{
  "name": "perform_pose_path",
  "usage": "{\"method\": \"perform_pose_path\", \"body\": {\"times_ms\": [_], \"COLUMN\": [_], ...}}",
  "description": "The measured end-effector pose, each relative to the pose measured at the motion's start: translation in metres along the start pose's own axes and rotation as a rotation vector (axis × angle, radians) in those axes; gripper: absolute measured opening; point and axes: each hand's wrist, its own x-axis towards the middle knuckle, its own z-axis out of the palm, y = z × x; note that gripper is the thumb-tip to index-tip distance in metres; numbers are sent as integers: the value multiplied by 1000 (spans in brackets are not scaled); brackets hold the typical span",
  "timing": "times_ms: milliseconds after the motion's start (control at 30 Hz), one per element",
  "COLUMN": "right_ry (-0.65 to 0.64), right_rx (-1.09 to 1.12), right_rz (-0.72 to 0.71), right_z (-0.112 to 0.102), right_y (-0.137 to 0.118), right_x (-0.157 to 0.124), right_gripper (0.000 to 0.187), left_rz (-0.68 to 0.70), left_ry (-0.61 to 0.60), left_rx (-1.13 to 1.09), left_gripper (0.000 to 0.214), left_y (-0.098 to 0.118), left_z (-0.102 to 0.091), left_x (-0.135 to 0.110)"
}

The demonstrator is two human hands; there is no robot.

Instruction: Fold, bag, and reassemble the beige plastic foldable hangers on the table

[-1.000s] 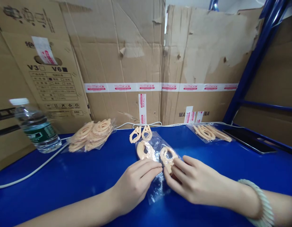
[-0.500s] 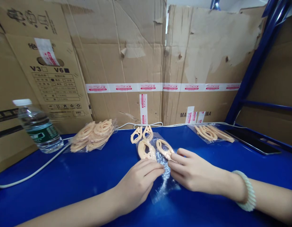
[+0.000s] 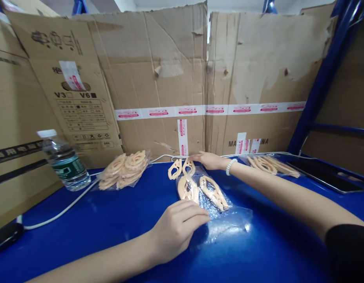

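Observation:
A clear plastic bag [image 3: 225,220] lies on the blue table [image 3: 96,224] with two peach plastic clips [image 3: 213,190] inside it. My left hand [image 3: 180,228] rests on the bag's near left edge, fingers curled and pressing it down. My right hand [image 3: 209,160] is stretched out to the far side of the table, fingers closing on the loose peach clips [image 3: 182,168] that lie by the cardboard wall. A pale bead bracelet [image 3: 229,166] is on that wrist.
A bag of peach clips [image 3: 124,169] lies at the left, another [image 3: 268,165] at the right. A water bottle [image 3: 65,161] stands far left beside a white cable [image 3: 58,212]. Cardboard boxes [image 3: 158,78] wall the back. A dark tablet [image 3: 326,175] lies right.
My right hand let go of the clip in the bag and reached forward to the loose clips at the back. My left hand stayed on the bag.

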Motion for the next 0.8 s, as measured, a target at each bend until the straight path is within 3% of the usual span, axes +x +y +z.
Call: {"method": "perform_pose_path", "body": {"times_ms": [200,467,633,800], "right_ry": [-84,-82,16,195], "right_rx": [19,77,123,163], "right_rz": [-32,62,124,224], "right_z": [8,3,-6,-15], "right_y": [7,18,6,-14], "right_x": [17,-22,-57,-88], "right_gripper": [63,25,22,25], "left_rz": [-13,-28,-15,-26], "left_ry": [26,33,60,95], "left_rx": [61,105,124,112], "left_gripper": [23,22,22,19], "left_y": [2,2,1,1], "left_z": [-3,-5,-5,-4], "left_x": [1,-1,-2,-4]}}
